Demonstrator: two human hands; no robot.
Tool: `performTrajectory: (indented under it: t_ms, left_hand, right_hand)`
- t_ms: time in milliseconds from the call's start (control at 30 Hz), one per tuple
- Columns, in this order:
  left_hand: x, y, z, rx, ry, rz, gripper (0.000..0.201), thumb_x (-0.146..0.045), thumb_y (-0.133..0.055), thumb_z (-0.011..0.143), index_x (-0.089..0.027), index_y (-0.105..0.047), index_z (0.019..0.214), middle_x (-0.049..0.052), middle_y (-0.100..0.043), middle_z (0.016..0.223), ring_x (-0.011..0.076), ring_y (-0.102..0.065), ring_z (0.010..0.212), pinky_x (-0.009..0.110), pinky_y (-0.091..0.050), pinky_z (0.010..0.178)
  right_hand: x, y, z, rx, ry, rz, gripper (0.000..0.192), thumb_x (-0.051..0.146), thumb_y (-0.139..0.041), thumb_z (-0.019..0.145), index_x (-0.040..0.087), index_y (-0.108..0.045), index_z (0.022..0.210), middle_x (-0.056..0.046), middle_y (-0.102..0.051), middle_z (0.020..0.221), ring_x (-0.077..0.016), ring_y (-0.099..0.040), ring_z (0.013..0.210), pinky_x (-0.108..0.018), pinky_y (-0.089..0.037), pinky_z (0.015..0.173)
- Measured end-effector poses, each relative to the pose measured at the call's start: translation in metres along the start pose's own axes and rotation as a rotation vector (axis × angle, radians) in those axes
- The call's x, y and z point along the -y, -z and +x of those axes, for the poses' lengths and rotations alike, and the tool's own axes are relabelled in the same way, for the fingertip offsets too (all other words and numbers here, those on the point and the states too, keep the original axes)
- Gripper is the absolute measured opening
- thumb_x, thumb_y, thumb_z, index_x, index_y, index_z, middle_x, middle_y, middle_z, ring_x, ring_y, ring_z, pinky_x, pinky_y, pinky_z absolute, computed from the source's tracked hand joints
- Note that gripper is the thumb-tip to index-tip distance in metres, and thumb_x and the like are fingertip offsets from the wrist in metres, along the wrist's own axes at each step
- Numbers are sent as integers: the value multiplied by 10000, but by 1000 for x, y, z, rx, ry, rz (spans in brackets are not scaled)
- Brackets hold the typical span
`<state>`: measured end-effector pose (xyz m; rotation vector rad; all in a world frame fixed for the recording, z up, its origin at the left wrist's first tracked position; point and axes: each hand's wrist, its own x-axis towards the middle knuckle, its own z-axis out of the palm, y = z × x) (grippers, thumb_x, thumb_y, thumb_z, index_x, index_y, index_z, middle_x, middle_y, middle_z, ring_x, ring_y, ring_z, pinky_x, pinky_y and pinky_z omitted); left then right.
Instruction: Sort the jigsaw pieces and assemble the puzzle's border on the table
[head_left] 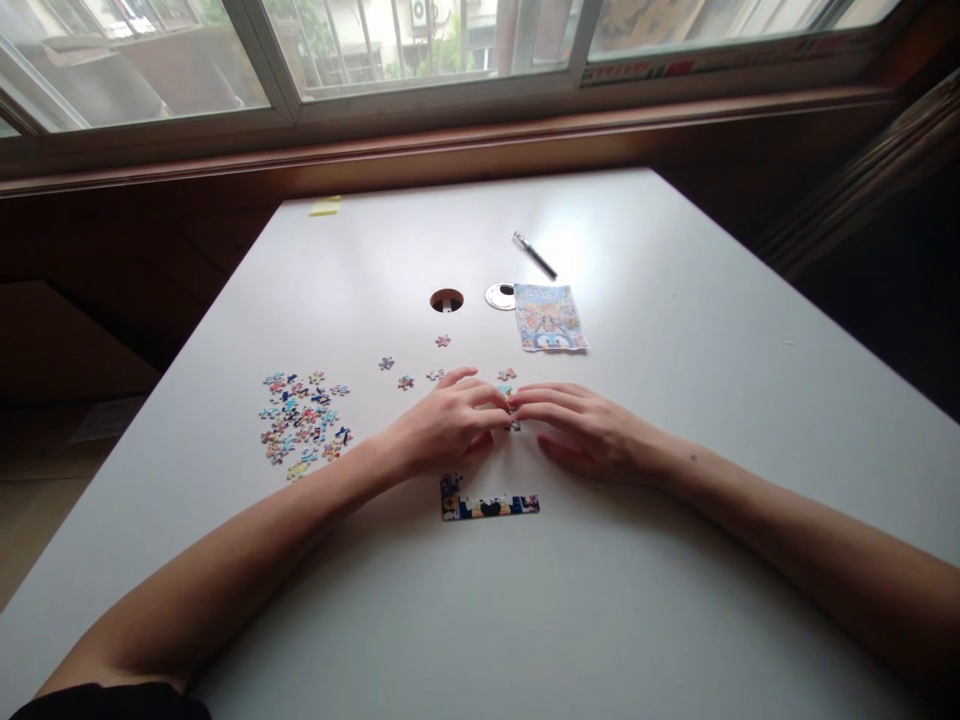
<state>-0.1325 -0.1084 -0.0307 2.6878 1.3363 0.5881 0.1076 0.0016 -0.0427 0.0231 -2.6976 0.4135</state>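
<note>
My left hand [459, 418] and my right hand [589, 425] meet over the middle of the white table, fingertips almost touching. Between them are a few small joined or adjoining puzzle pieces [514, 424], largely covered by the fingers. Both hands have bent fingers closed on these pieces from either side. Just below lies an assembled strip of puzzle [491, 508], L-shaped, dark blue and cream, with its left end turned upward. Beyond the fingertips rests a loose puzzle piece [508, 375]; several others, including a pinkish piece [443, 341], lie near my left hand.
A heap of loose puzzle pieces [304, 420] spreads left of my left forearm. Farther back are a picture sheet [551, 318], a round cable-hole cover [498, 296], an open cable hole [447, 300], a dark pen [535, 255] and a yellow sticky note [325, 206]. Windows line the far side.
</note>
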Motion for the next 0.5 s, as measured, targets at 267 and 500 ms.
performTrajectory:
  t_ms: [267,500]
  left_hand:
    - [-4,-4,1,14,-33,117,309,-152,-538,905,-192,-636,1196,99,-661,1211,223,-620,1123,486,-322,1175]
    - [-3,10,3,-21,26,94,243,-186,-524,933,-200,-657,1136,68,-615,1275,223,-571,1158,408,-392,1112]
  right_hand:
    - [-3,-2,-2,-2,10,-7,433,135,-563,914,235,-557,1335,-116,-606,1395,-255,-564,1292,-446,-524,1051]
    - [-2,0,-4,-20,30,-38,393,123,-567,911,218,-587,1291,-125,-627,1362,-252,-600,1249,-411,-543,1020]
